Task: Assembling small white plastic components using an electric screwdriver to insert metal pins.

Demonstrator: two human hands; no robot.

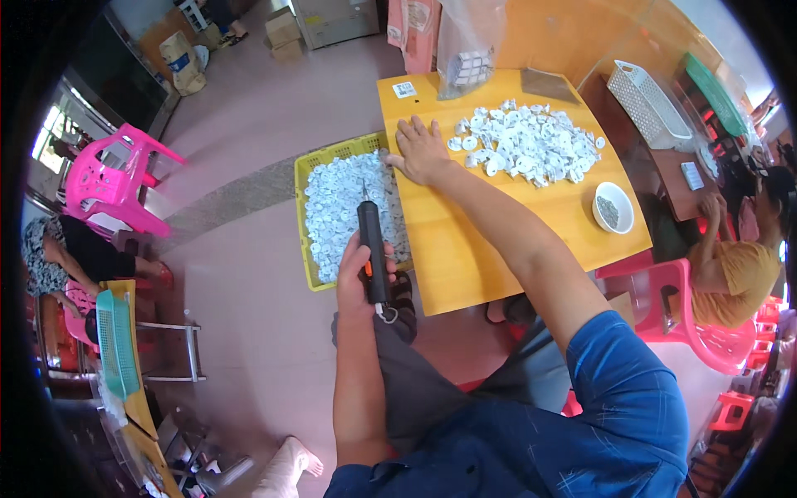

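Note:
A black electric screwdriver (373, 249) with an orange switch is in my left hand (354, 270), fingers wrapped round its body. Its thin bit points away from me, over a yellow plastic basket (300, 217) full of small white plastic parts (340, 207). My right hand (422, 152) lies palm down on the yellow table (457, 257), fingers spread, near the table's left edge and holding nothing. To its right, a loose heap of white round plastic parts (535, 145) covers the table's far side. A white bowl (630, 220) holding small grey metal pieces sits near the right edge.
A clear plastic bag (469, 50) stands at the table's far edge. Beyond the right side, a person in a yellow shirt (730, 278) sits by a white basket (643, 104). Pink chairs (116, 178) and another seated person (75, 257) are at left. A bare foot (303, 456) shows below.

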